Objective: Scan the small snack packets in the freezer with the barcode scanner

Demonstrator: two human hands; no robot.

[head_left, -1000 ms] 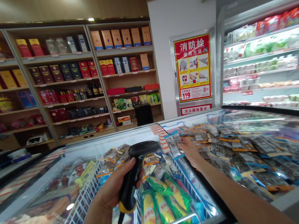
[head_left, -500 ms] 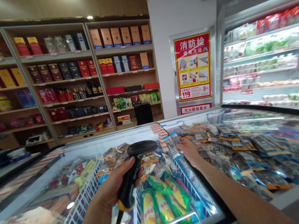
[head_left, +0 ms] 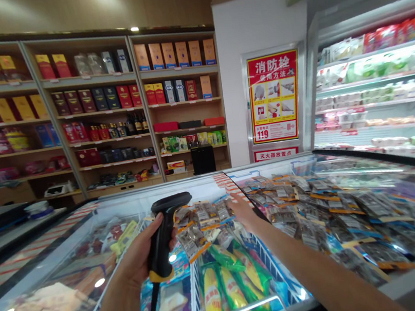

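My left hand [head_left: 141, 256] is wrapped round the grip of a black and yellow barcode scanner [head_left: 159, 248], its head pointing right and its cord hanging down. My right hand [head_left: 246, 213] reaches over the chest freezer, its fingers closed at the right edge of a small clear snack packet [head_left: 222, 209] with blue trim. Beside that packet, several similar packets with orange trim [head_left: 194, 240] lie at the far end of a white wire basket. Green-wrapped corn cobs [head_left: 233, 292] fill the basket's near part. Right of my right arm is a large heap of like packets [head_left: 316, 201].
The chest freezer's glass lid [head_left: 55, 282] spans the left, with frozen goods beneath. Behind stand shelves of boxed goods [head_left: 97, 99] and a red wall poster [head_left: 275, 96]. A lit refrigerated display [head_left: 379, 83] is at the right.
My right hand has carried the packet left to the packets in the basket. The scanner in my left hand has shifted left and tilted, uncovering more packets. The view has turned slightly left.
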